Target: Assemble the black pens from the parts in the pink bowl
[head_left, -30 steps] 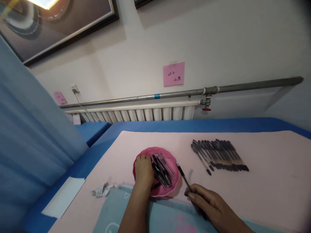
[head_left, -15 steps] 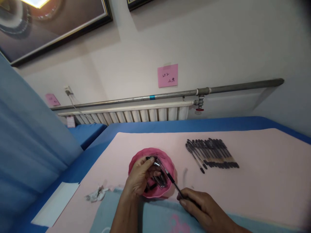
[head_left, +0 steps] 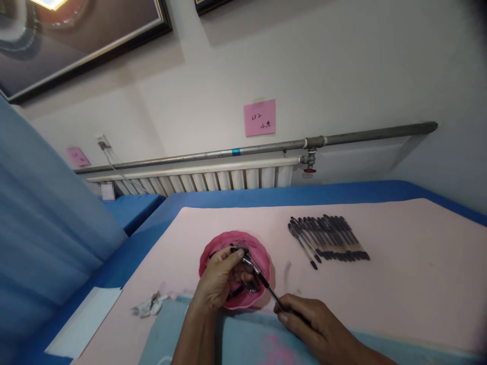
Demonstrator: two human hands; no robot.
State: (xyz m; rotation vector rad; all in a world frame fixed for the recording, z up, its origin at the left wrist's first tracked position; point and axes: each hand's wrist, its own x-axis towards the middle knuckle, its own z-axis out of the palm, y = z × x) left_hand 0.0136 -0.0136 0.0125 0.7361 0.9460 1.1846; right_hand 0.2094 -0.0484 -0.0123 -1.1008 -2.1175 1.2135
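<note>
My left hand [head_left: 222, 276] is over the pink bowl [head_left: 203, 253], thumb and fingers pinched on a small clear, black-ended piece [head_left: 246, 259] that looks like a pen cap. In my right hand [head_left: 317, 322], low and to the right of the bowl, is a slim pen [head_left: 264, 280] with a black grip. Its front end points up and left and meets the clear piece at my left fingers; how far it goes in I cannot make out. Several clear and black pieces [head_left: 251, 285] lie in the bowl, partly hidden by my left hand.
Right of the bowl, several black-ended pens [head_left: 331, 238] lie side by side on the pink sheet [head_left: 403, 274]. Crumpled white tissue [head_left: 150, 305] and a white paper [head_left: 85, 319] are at left. Blue cloth [head_left: 243, 334] covers the near edge. Behind stands a radiator [head_left: 224, 180].
The pen's front end has moved slightly toward the fingers of my left hand. Both hands keep their grip. The whole view has shifted a little.
</note>
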